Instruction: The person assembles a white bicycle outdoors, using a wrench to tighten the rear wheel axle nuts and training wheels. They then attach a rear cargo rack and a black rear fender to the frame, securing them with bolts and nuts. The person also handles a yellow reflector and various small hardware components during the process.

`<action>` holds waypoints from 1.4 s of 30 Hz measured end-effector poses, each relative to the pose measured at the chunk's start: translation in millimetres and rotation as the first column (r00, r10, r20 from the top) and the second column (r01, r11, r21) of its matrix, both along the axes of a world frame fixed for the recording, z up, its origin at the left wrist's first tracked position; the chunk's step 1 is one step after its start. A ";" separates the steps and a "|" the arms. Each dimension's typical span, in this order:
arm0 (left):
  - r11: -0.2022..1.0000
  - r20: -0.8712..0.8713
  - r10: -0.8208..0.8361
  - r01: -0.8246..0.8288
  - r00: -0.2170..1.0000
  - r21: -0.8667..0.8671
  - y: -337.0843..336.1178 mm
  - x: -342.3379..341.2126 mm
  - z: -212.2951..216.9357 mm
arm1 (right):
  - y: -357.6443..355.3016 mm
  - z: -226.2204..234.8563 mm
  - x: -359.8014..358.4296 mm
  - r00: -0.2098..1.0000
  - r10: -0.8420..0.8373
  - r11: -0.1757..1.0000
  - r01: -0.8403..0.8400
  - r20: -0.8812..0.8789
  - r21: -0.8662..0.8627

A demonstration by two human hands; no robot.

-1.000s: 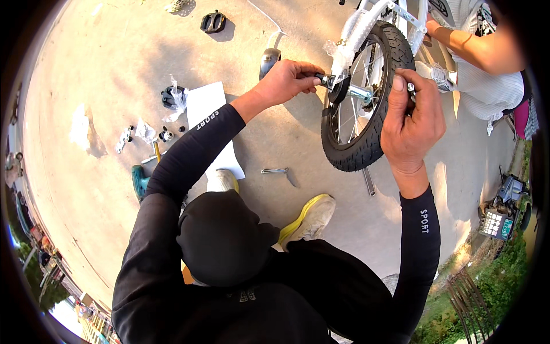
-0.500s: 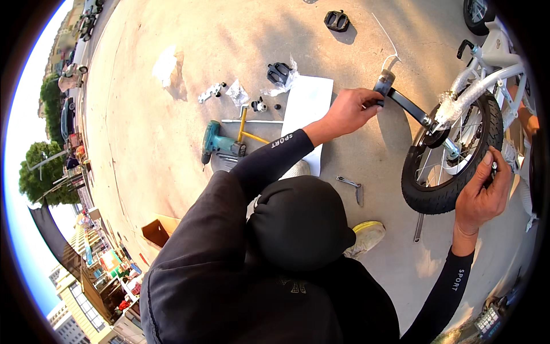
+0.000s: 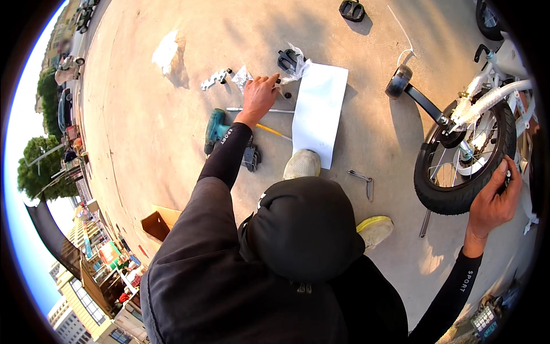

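My left hand [image 3: 260, 98] reaches low over several small parts on the ground, fingers closed around something I cannot make out; black shows at the fingertips. Right beside it lie a small black cap [image 3: 287, 95] and a black pedal [image 3: 288, 59] in clear plastic. On the right, my right hand [image 3: 494, 198] pinches a small shiny metal part [image 3: 507, 178] next to the black tire [image 3: 441, 203] of a white children's bike [image 3: 487, 109]. From the wheel's hub a black arm ends in a small training wheel [image 3: 399, 81], with no hand on it.
Around my left forearm lie a teal power drill [image 3: 215, 127], a yellow-handled tool [image 3: 272, 131], a metal rod [image 3: 232, 109] and a white paper sheet [image 3: 321, 114]. A folding tool [image 3: 362, 182] and a wrench [image 3: 425, 223] lie near my shoe. Another pedal [image 3: 352, 10] sits farther off.
My left hand has moved left, from the training wheel to the small parts by the bagged pedal. My right hand stays by the tire with the metal part. The view has shifted slightly.
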State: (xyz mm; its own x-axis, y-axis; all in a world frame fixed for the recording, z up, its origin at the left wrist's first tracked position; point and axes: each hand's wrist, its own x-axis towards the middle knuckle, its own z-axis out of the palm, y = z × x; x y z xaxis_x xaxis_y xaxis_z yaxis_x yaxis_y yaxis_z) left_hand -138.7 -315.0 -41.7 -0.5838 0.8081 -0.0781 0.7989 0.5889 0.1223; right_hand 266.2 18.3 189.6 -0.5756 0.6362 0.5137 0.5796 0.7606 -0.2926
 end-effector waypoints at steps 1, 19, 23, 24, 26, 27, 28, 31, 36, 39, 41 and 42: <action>0.997 -0.067 -0.008 0.013 0.998 0.073 -4.7 0.7 -7.4 | -1.1 0.0 -0.7 1.000 0.006 1.000 -0.006 0.001 0.017; 0.923 0.960 -0.260 -0.267 0.102 0.278 190.6 156.9 85.9 | -4.1 6.4 -11.7 0.998 0.051 0.994 -0.046 -0.046 0.102; 0.933 0.964 -0.258 -0.276 -0.060 0.232 264.1 203.9 81.8 | -1.9 6.9 -11.8 0.993 0.079 0.990 -0.068 -0.083 0.124; 0.946 0.969 -0.238 -0.242 -0.065 0.216 267.8 206.9 81.6 | -0.3 6.0 -10.3 0.992 0.089 0.987 -0.075 -0.093 0.141; 0.967 0.978 -0.195 -0.178 -0.070 0.180 270.7 209.2 79.4 | 0.4 3.8 -9.2 0.987 0.114 0.980 -0.094 -0.114 0.173; 0.965 0.974 -0.212 -0.174 -0.076 0.197 270.7 208.0 77.1 | -1.1 4.1 -9.2 0.988 0.095 0.986 -0.076 -0.124 0.145; 0.962 0.968 -0.238 -0.158 -0.076 0.224 272.7 205.9 74.8 | -0.7 4.2 -9.6 0.987 0.096 0.986 -0.077 -0.127 0.147; 0.957 0.957 -0.278 -0.112 -0.080 0.269 275.0 198.4 68.6 | 0.1 4.1 -9.7 0.985 0.112 0.985 -0.093 -0.128 0.146; 0.962 0.962 -0.261 -0.105 -0.082 0.253 276.6 196.3 71.3 | 0.3 6.1 -9.6 0.987 0.109 0.989 -0.095 -0.118 0.115; 0.952 0.954 -0.294 -0.071 0.054 0.297 276.2 198.3 74.5 | 1.5 4.4 -9.3 0.984 0.127 0.985 -0.112 -0.124 0.128; 0.939 0.929 -0.328 -0.052 0.168 0.341 274.5 203.2 77.8 | 3.0 3.2 -9.3 0.983 0.138 0.983 -0.121 -0.125 0.136; 0.928 0.911 -0.349 -0.051 0.218 0.368 272.5 207.5 80.3 | 3.6 3.2 -8.9 0.982 0.141 0.982 -0.124 -0.122 0.141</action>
State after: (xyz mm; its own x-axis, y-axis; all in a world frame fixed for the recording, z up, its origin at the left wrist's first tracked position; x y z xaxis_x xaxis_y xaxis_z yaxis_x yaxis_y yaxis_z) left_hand 68.8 -42.5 38.6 -0.0924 0.9641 -0.2489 0.0254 0.2522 0.9674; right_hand 257.3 21.9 192.8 -0.5721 0.4799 0.6652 0.4341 0.8652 -0.2508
